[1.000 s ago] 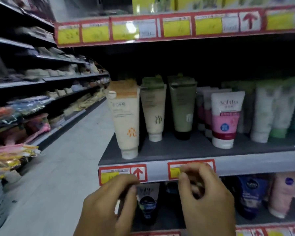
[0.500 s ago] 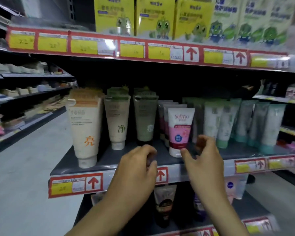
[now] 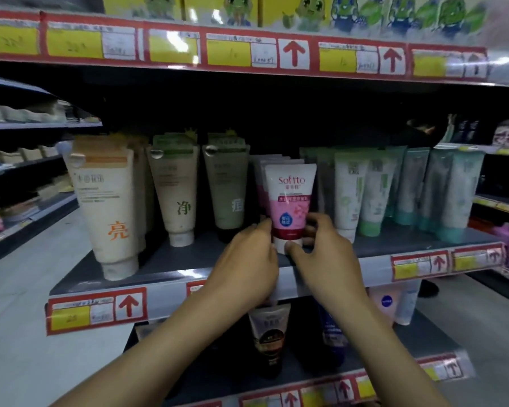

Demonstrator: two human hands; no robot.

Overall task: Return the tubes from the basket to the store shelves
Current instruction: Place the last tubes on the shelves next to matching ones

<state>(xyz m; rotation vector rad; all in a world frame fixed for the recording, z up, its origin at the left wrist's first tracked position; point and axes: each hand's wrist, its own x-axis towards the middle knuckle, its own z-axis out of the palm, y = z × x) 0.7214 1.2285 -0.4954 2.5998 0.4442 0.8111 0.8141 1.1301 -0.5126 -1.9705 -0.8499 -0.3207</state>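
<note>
Shelf [image 3: 188, 259] just beyond my hands, tubes standing in rows. The pink tube [image 3: 291, 201] stands at the front edge, between my hands. Its long axis is upright, with the cap down on the shelf, the crimped end up and the label toward me. My right hand [image 3: 323, 254] pinches the cap end, fingers curled round its side. My left hand [image 3: 247, 259] lays fingertips on the opposite edge — whether it grips, I cannot tell. Risks, as I judge: so near the lip, a careless release could tip the tube forward off the shelf — a sideways nudge could topple the green tube [image 3: 227, 186] beyond my left hand.
</note>
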